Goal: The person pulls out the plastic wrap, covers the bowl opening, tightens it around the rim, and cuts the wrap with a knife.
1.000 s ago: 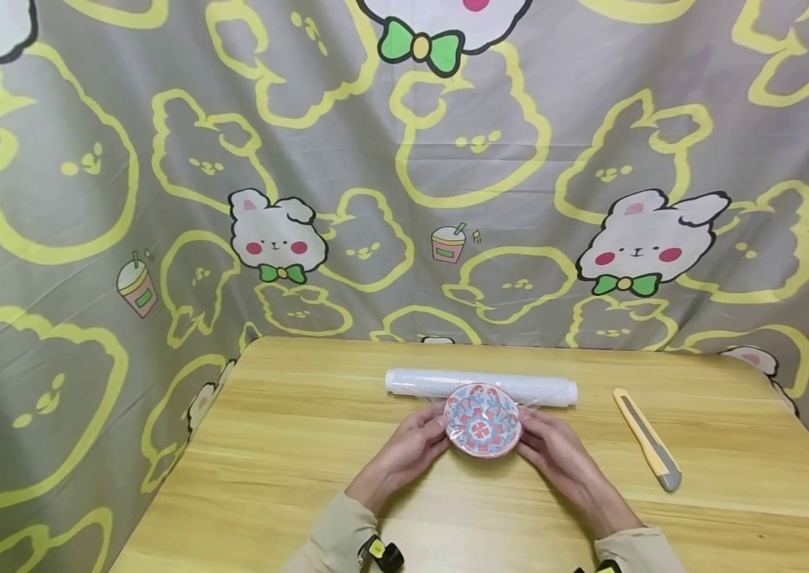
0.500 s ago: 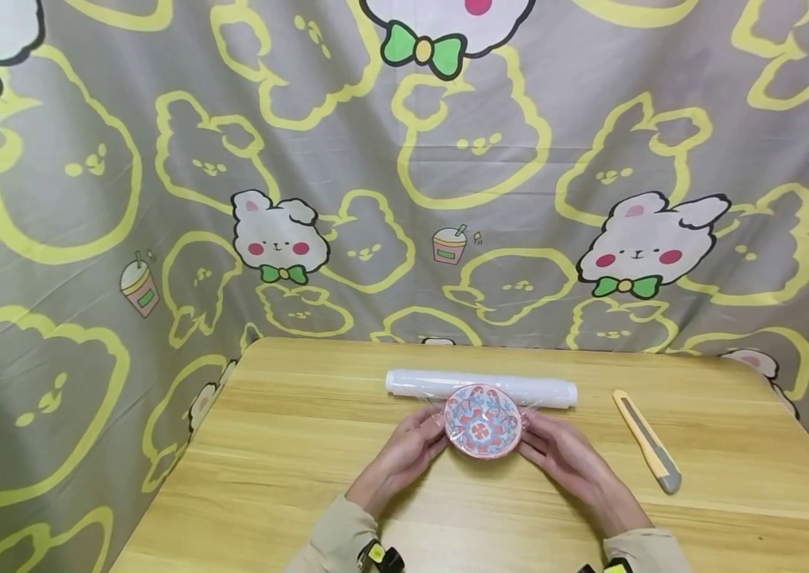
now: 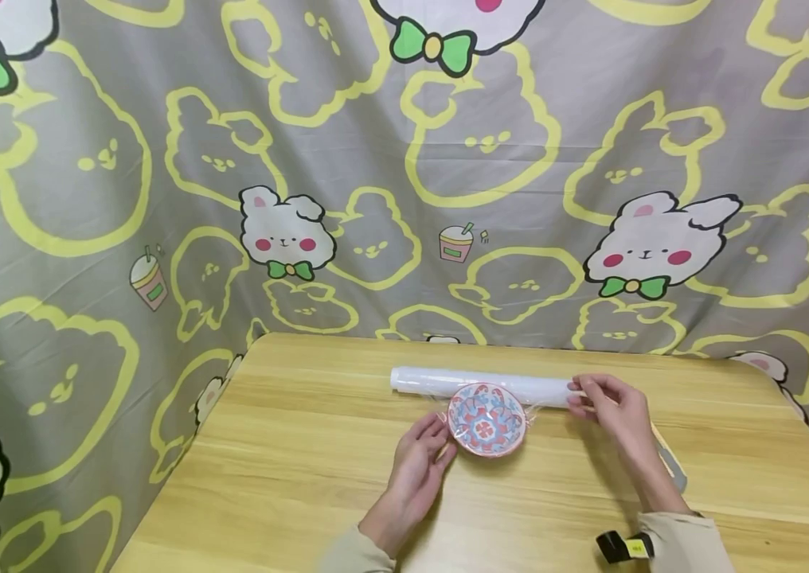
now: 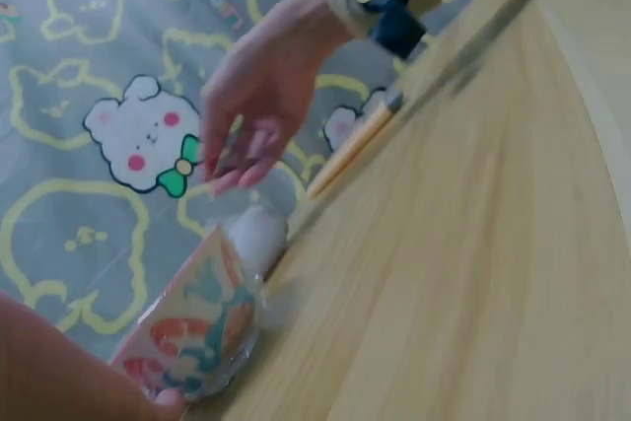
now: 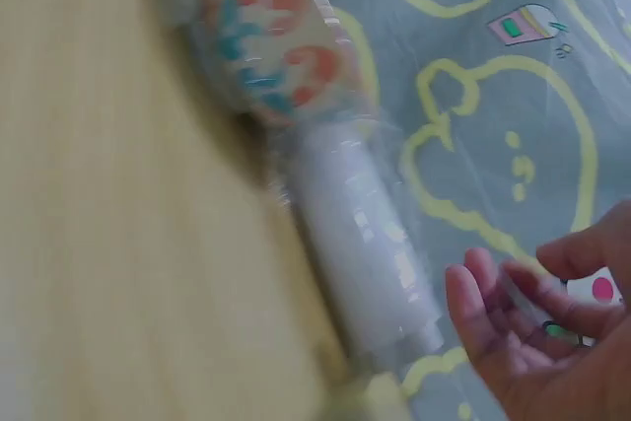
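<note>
Two bare hands at a wood-grained table (image 3: pixel 290 477), seen from the head and from both wrists. A round bowl (image 3: pixel 486 420), patterned in red and blue on white, appeared to stand upright on the table, a little right of the middle as the head view framed it and well in from the far edge. Clear film (image 3: pixel 532 415) covered its mouth and flared beyond the rim at left and right. The left hand (image 3: pixel 419 465) lay at the bowl's left side, half open with fingers slightly bent; its fingertips reached the rim, but whether they touched film or bowl could not be told. The right hand (image 3: pixel 614 407) hung in the air near the right end of a white roll (image 5: pixel 365 239), its fingers loosely bent and apart, with hold of nothing. The roll lay between the bowl and the far edge of the table, roughly parallel to that edge. A yellow cutter (image 4: pixel 355 145) with a grey end lay toward the table's right edge, partly hidden in the head view by the right forearm. A grey curtain (image 3: pixel 347 151) printed with rabbits hung behind the far edge.
</note>
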{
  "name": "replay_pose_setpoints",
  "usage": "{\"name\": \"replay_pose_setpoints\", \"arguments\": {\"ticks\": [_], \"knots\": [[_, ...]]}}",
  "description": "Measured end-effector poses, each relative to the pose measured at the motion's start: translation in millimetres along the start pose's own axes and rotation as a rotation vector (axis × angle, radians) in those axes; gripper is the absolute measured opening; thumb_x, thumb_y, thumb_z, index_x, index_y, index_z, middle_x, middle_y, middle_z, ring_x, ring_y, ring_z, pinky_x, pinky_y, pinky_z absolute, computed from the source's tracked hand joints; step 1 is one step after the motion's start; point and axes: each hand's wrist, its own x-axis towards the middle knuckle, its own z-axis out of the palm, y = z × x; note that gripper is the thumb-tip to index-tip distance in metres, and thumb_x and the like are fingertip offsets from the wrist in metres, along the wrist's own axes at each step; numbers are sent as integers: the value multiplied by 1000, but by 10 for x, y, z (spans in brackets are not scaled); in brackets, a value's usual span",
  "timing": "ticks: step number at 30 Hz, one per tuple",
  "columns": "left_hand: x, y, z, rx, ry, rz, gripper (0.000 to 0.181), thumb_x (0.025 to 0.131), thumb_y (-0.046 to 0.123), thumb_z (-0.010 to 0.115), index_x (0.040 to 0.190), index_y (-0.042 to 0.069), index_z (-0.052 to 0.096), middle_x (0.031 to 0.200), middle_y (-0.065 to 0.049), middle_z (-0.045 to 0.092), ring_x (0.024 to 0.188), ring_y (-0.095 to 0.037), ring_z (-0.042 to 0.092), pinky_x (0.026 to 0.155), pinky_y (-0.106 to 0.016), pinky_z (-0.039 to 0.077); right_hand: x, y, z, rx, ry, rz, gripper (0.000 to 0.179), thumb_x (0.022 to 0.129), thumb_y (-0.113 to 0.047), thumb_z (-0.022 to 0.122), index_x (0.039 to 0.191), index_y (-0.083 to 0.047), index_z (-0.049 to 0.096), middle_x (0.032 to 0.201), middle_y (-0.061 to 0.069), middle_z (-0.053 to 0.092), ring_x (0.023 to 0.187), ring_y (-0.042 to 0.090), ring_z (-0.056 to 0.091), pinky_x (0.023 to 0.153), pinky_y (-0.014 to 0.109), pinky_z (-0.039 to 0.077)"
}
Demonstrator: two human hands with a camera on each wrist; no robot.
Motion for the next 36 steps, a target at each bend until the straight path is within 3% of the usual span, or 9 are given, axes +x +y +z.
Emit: {"name": "replay_pose_setpoints", "arguments": {"ticks": [3,6,10,13,16,20,23,29,36], "knots": [[-8,-41,73,-23,40,27,71,90,-19,37,155,-15,10,159,-37,17,150,-47,21,122,-50,28,116,-20,71,-161,-9,-145,33,105,-10,58,122,18,61,105,15,76,91,10,73,84,21,59],[-31,-95,162,-31,63,39,74,87,-20,36,156,-15,11,160,-36,15,151,-45,20,120,-46,31,217,17,168,-392,-30,-253,26,105,-9,58,122,7,68,120,23,71,109,24,70,98,32,56],[-58,-165,250,-39,68,43,66,97,-8,37,158,-11,10,165,-31,10,154,-42,9,126,-52,15,299,84,287,-670,-92,-304,31,106,-13,54,131,1,66,131,28,64,120,45,61,105,62,46],[-42,-227,303,-33,71,55,61,103,1,36,158,-11,11,166,-28,9,154,-41,8,125,-55,8,299,129,321,-820,-129,-342,31,105,-11,54,130,2,67,128,28,66,117,51,60,102,70,43],[2,-269,329,-27,96,96,61,103,-1,35,157,-14,10,165,-31,10,153,-42,13,125,-52,11,272,149,333,-898,-122,-382,27,100,-3,59,124,0,72,123,25,69,113,52,62,97,72,43],[75,-284,329,-2,115,161,61,104,-2,34,156,-15,5,164,-34,8,153,-43,12,126,-49,12,224,119,332,-937,-120,-364,28,95,-1,63,121,-3,74,119,25,70,107,51,64,87,70,47],[132,-283,326,12,122,183,59,106,4,33,156,-14,10,164,-33,11,154,-42,11,126,-47,13,173,60,309,-946,-160,-307,26,96,-5,63,121,-2,73,116,26,71,97,44,67,78,60,52],[230,-283,313,47,159,202,52,108,13,33,155,-11,29,161,-29,29,152,-40,20,126,-46,18,67,-94,241,-954,-277,-133,32,96,-11,66,126,0,66,106,20,72,90,32,67,76,51,56],[422,-252,260,64,195,208,47,108,6,31,150,-15,35,158,-33,31,149,-42,29,122,-44,29,-40,-227,200,-939,-437,15,50,99,-16,67,142,5,53,94,9,65,81,22,61,66,40,54]]}}
